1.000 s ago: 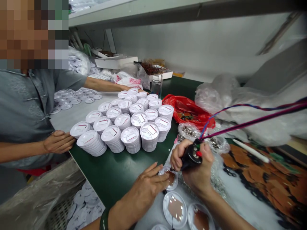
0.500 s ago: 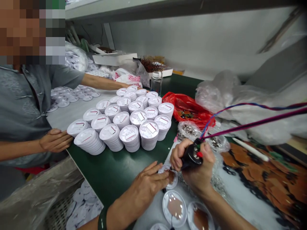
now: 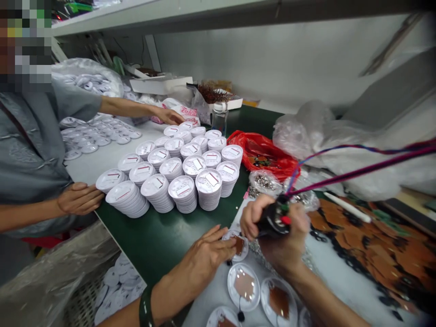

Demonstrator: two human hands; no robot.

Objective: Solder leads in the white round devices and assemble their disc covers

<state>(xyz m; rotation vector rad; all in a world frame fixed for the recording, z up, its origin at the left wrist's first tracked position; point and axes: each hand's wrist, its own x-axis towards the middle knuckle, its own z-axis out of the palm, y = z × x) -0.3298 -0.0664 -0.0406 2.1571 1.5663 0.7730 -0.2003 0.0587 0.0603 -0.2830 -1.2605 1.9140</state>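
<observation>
My right hand (image 3: 277, 231) is wrapped around a black electric screwdriver (image 3: 270, 222) with a red button; twisted wires run from its top to the right. Its tip is mostly hidden near a round white plastic cover (image 3: 241, 254) with a brown circuit board (image 3: 239, 245) inside. Flat on that cover's left side rest the outstretched fingers of my left hand (image 3: 207, 254). Closer to me lie more covers with boards, among them one with a shiny board (image 3: 244, 285) and one with a darker board (image 3: 279, 303).
Stacks of white covers (image 3: 185, 188) fill the green table (image 3: 163, 236). A co-worker's hands (image 3: 80, 198) flank them. A red bag (image 3: 262, 156), a water bottle (image 3: 220, 119), a bag of small metal parts (image 3: 265, 182) and a brown board pile (image 3: 371, 240) lie beyond and right.
The co-worker's far arm has drawn back left, its hand now showing behind the stacks. My hands keep nearly the same place at the cover; the view has shifted slightly.
</observation>
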